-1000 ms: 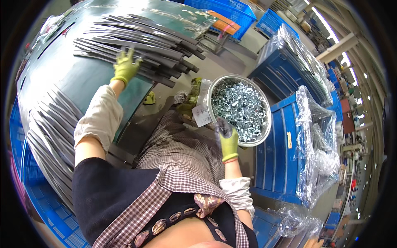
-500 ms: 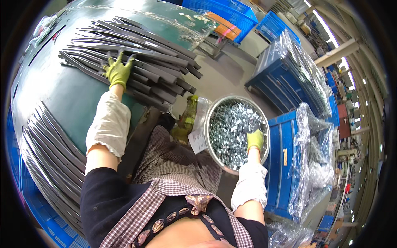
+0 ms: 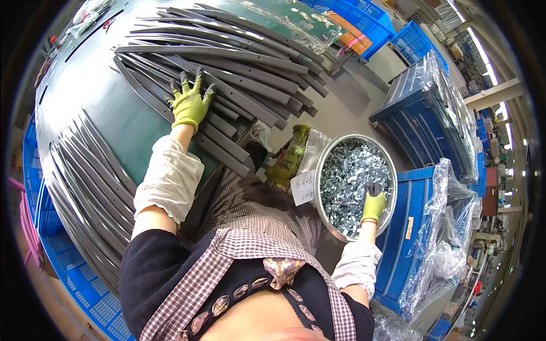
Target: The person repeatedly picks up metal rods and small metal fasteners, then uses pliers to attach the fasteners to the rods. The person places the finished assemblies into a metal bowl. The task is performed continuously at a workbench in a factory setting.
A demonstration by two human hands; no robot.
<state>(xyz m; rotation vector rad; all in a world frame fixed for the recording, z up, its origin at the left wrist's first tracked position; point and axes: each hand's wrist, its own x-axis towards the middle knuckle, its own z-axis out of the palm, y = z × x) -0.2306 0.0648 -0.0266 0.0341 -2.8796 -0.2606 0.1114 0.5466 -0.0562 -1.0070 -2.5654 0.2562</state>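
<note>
My left hand (image 3: 192,103), in a yellow-green glove with dark fingertips, lies with fingers spread on a pile of long dark grey strips (image 3: 244,77). The strips have small holes and fan out over the green tabletop (image 3: 133,122). My right hand (image 3: 373,204), gloved the same way, is over the right part of a round metal basin (image 3: 392,167). Its dark fingertips are drawn together above many small shiny metal pieces (image 3: 347,179). Whether a piece is between them I cannot make out. A second stack of curved dark strips (image 3: 85,187) lies at the left.
A white handwritten paper (image 3: 303,188) and a yellow-green bundle (image 3: 293,156) are left of the basin. Blue metal bins (image 3: 409,102) and clear plastic wrap (image 3: 438,244) stand at the right. Blue crates (image 3: 364,17) are at the back; a blue basket (image 3: 85,292) borders the near left.
The whole view has shifted, so the scene sits farther right. My right fingertips, earlier buried among the metal pieces, now show above them. My left hand stays spread on the strips.
</note>
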